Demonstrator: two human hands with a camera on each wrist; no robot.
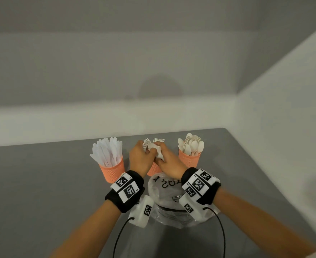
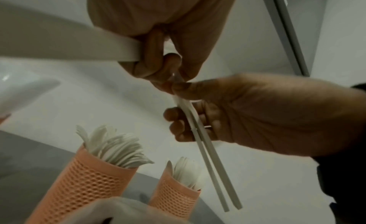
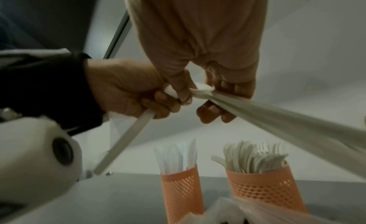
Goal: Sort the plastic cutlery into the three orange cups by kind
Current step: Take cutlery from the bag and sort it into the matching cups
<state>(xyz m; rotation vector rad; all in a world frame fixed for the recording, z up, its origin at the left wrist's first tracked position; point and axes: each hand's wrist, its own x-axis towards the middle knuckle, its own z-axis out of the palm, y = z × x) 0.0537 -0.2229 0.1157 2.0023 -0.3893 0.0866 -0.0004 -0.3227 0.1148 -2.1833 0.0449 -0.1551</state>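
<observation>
At the bottom centre of the head view, a crumpled clear plastic bag with dark print (image 1: 169,200) lies on the grey flat table top (image 1: 41,183), partly under both wrists, with bare grey surface to its left and right. Just above it, at mid-frame, the left hand (image 1: 140,158) and the right hand (image 1: 169,163) meet over the middle orange perforated plastic cup (image 1: 153,169), which they largely hide. Both hands are curled round white plastic forks (image 1: 154,146): the left wrist view shows two thin handles (image 2: 210,161) hanging from the right hand's pinch, the right wrist view one handle (image 3: 126,139) in the left fist. Left of the hands stands the orange cup of white plastic knives (image 1: 113,170), right of them the orange cup of white plastic spoons (image 1: 189,159), each apart from the middle one. Beyond the cups a narrow strip of table runs to its far edge against the pale wall (image 1: 116,116); the table's right edge slants down the frame's right side.
</observation>
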